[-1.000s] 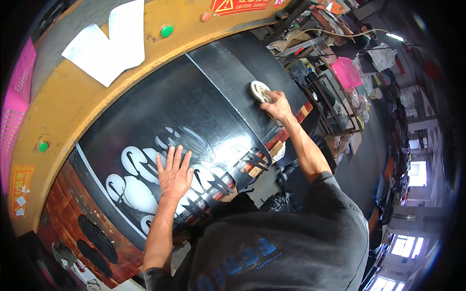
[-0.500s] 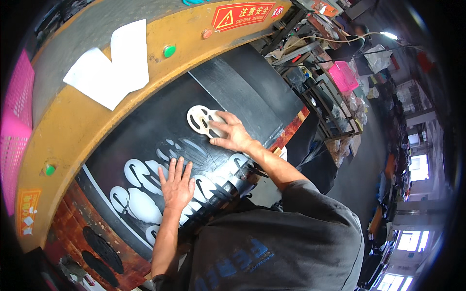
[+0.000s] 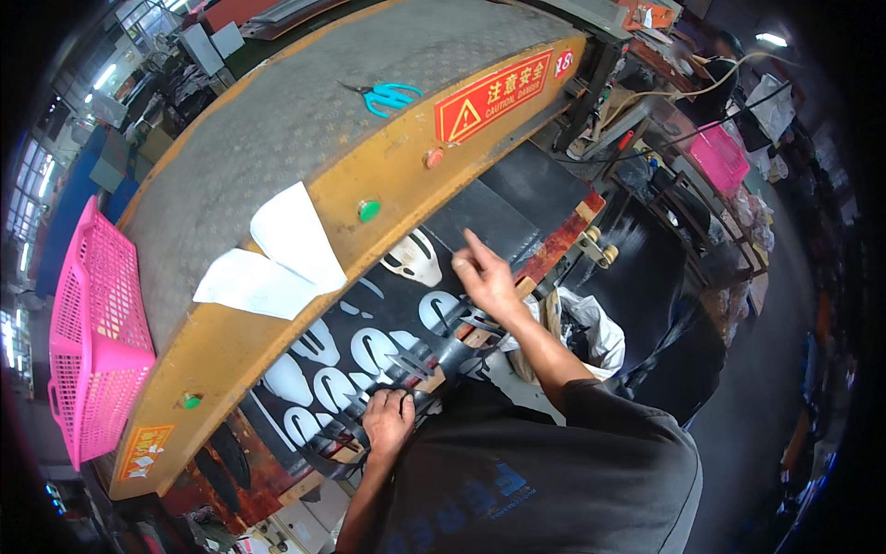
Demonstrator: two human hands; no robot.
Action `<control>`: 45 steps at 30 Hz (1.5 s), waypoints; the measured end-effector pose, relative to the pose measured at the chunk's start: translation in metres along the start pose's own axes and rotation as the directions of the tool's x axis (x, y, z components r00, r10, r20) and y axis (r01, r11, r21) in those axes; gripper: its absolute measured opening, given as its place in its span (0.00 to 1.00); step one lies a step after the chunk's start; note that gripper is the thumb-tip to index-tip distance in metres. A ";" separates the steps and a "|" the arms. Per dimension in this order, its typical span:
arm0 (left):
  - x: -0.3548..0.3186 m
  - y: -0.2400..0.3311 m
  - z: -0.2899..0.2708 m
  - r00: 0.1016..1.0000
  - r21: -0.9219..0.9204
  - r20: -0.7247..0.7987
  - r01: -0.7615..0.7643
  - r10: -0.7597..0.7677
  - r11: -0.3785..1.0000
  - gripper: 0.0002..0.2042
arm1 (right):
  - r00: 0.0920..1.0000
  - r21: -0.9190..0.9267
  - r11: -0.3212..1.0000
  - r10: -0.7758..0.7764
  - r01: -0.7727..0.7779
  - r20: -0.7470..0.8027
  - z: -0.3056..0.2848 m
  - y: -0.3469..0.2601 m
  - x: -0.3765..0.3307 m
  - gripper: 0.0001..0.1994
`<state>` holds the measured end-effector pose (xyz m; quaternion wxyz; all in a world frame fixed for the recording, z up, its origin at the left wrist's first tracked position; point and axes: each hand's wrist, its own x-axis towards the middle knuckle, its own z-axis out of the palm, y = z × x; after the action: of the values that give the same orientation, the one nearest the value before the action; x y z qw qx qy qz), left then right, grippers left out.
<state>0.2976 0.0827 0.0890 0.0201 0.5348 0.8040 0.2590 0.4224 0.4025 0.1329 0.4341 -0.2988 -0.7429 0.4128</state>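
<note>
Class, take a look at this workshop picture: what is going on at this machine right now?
A person stands at a yellow-fronted cutting press with a black sheet on its bed, full of cut-out holes showing white. The left hand grips the sheet's near edge, where only thin black strips remain. The right hand hovers over the sheet beside a white die-cut piece, fingers spread, holding nothing. Scissors and white papers lie on top of the press, and a pink basket sits at its left.

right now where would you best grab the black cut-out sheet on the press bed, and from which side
Probably by its near edge, from the person's side. The black sheet hangs over the front of the bed, where the left hand already pinches it, while the yellow press head covers its far part. The cut-outs leave thin strips, so grip a wider band.
</note>
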 end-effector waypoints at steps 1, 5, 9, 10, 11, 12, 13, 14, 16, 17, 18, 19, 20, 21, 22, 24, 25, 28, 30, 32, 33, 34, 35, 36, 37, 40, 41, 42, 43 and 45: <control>0.001 -0.004 0.010 0.993 0.065 -0.116 -0.029 0.037 0.997 0.07 | 0.997 -0.065 0.995 -0.071 0.070 -0.014 0.021 -0.016 0.010 0.31; 0.015 -0.017 0.041 0.948 -0.074 -0.203 0.234 -0.245 0.969 0.11 | 0.882 -0.383 0.820 -0.283 0.426 0.376 0.067 -0.071 0.042 0.37; 0.046 -0.031 0.041 0.917 -0.048 -0.285 0.276 -0.278 0.960 0.10 | 0.870 -0.309 0.866 -0.240 0.393 0.431 0.032 -0.045 0.035 0.33; 0.047 -0.030 0.039 0.921 -0.031 -0.293 0.260 -0.258 0.965 0.10 | 0.907 -0.323 0.883 -0.219 0.341 0.359 0.016 -0.025 0.024 0.31; 0.053 -0.030 0.037 0.916 -0.024 -0.274 0.299 -0.294 0.954 0.10 | 0.897 -0.380 0.853 -0.203 0.359 0.393 0.002 -0.005 0.016 0.29; 0.053 -0.029 0.035 0.910 -0.010 -0.308 0.290 -0.279 0.957 0.10 | 0.893 -0.478 0.816 -0.099 0.325 0.439 -0.007 0.015 0.010 0.26; 0.060 -0.030 0.033 0.914 0.003 -0.291 0.295 -0.282 0.955 0.10 | 0.865 -0.441 0.791 -0.211 0.425 0.455 -0.008 0.033 0.014 0.24; 0.060 -0.029 0.033 0.909 0.017 -0.316 0.293 -0.273 0.956 0.10 | 0.847 -0.444 0.769 -0.230 0.460 0.479 -0.012 0.047 0.012 0.21; 0.063 -0.029 0.031 0.911 0.008 -0.299 0.300 -0.284 0.954 0.10 | 0.858 -0.433 0.772 -0.273 0.465 0.435 -0.005 0.063 0.013 0.15; 0.064 -0.030 0.031 0.911 0.009 -0.303 0.298 -0.281 0.955 0.10 | 0.862 -0.442 0.772 -0.263 0.457 0.433 0.000 0.066 0.015 0.14; 0.065 -0.030 0.031 0.909 0.007 -0.301 0.304 -0.288 0.953 0.10 | 0.867 -0.452 0.772 -0.251 0.447 0.430 0.004 0.067 0.017 0.13; 0.064 -0.030 0.032 0.905 0.001 -0.320 0.294 -0.279 0.956 0.10 | 0.865 -0.459 0.762 -0.261 0.458 0.430 0.007 0.066 0.017 0.11; 0.065 -0.030 0.034 0.897 0.007 -0.346 0.296 -0.276 0.955 0.09 | 0.876 -0.464 0.775 -0.232 0.429 0.423 0.009 0.065 0.018 0.10; 0.063 -0.030 0.036 0.892 0.005 -0.361 0.294 -0.273 0.956 0.09 | 0.875 -0.477 0.766 -0.224 0.431 0.430 0.009 0.064 0.016 0.10; 0.062 -0.030 0.038 0.889 0.002 -0.372 0.287 -0.266 0.958 0.09 | 0.880 -0.486 0.761 -0.232 0.430 0.415 0.010 0.065 0.016 0.10; 0.060 -0.030 0.043 0.888 -0.001 -0.363 0.301 -0.281 0.953 0.09 | 0.875 -0.464 0.769 -0.252 0.441 0.414 0.008 0.068 0.011 0.11; 0.059 -0.030 0.046 0.887 -0.003 -0.360 0.308 -0.289 0.951 0.09 | 0.875 -0.476 0.767 -0.224 0.431 0.430 0.007 0.071 0.010 0.11; 0.047 -0.024 0.051 0.893 -0.026 -0.335 0.308 -0.299 0.951 0.09 | 0.873 -0.469 0.779 -0.200 0.417 0.444 0.000 0.073 -0.004 0.11; 0.034 -0.014 0.048 0.902 -0.080 -0.287 0.313 -0.323 0.946 0.09 | 0.866 -0.455 0.793 -0.173 0.405 0.469 -0.013 0.065 -0.015 0.11; 0.010 0.006 0.039 0.907 -0.165 -0.224 0.325 -0.356 0.931 0.08 | 0.854 -0.440 0.812 -0.131 0.384 0.504 -0.037 0.046 -0.031 0.11; -0.003 0.018 0.031 0.903 -0.256 -0.168 0.347 -0.395 0.902 0.08 | 0.833 -0.433 0.841 -0.039 0.326 0.552 -0.053 0.034 -0.039 0.13; -0.015 0.031 0.023 0.904 -0.312 -0.182 0.320 -0.387 0.895 0.07 | 0.833 -0.482 0.836 0.056 0.262 0.550 -0.069 0.022 -0.046 0.15; -0.022 0.043 0.015 0.910 -0.275 -0.265 0.246 -0.319 0.929 0.07 | 0.856 -0.520 0.835 0.127 0.181 0.502 -0.080 0.012 -0.044 0.17; -0.028 0.056 0.007 0.910 -0.241 -0.324 0.183 -0.257 0.953 0.06 | 0.865 -0.554 0.828 0.213 0.087 0.454 -0.086 0.002 -0.044 0.19; -0.024 0.068 0.006 0.898 -0.265 -0.386 0.113 -0.213 0.958 0.05 | 0.894 -0.543 0.827 0.127 0.143 0.429 -0.085 -0.004 -0.036 0.22; 0.013 0.094 0.017 0.963 -0.330 -0.261 -0.028 -0.063 0.944 0.06 | 0.877 -0.577 0.764 0.031 0.289 0.480 -0.053 -0.013 -0.017 0.37; 0.030 0.100 0.029 0.961 -0.315 -0.277 -0.107 0.016 0.943 0.09 | 0.845 -0.565 0.769 0.062 0.300 0.532 -0.033 -0.012 -0.015 0.39; 0.045 0.105 0.041 0.961 -0.305 -0.269 -0.151 0.067 0.940 0.12 | 0.806 -0.578 0.759 0.120 0.302 0.579 -0.017 -0.012 -0.017 0.42; 0.053 0.110 0.053 0.958 -0.257 -0.258 -0.192 0.124 0.947 0.14 | 0.807 -0.642 0.683 0.130 0.348 0.576 -0.004 -0.012 -0.027 0.42; 0.054 0.115 0.074 0.982 -0.194 -0.114 -0.170 0.150 0.966 0.18 | 0.804 -0.705 0.610 0.177 0.362 0.567 0.001 -0.010 -0.047 0.43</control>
<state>0.3952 0.1923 0.0888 0.0141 0.5799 0.7275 0.3665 0.4414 0.3599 0.1228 0.0287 -0.2740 -0.9570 0.0907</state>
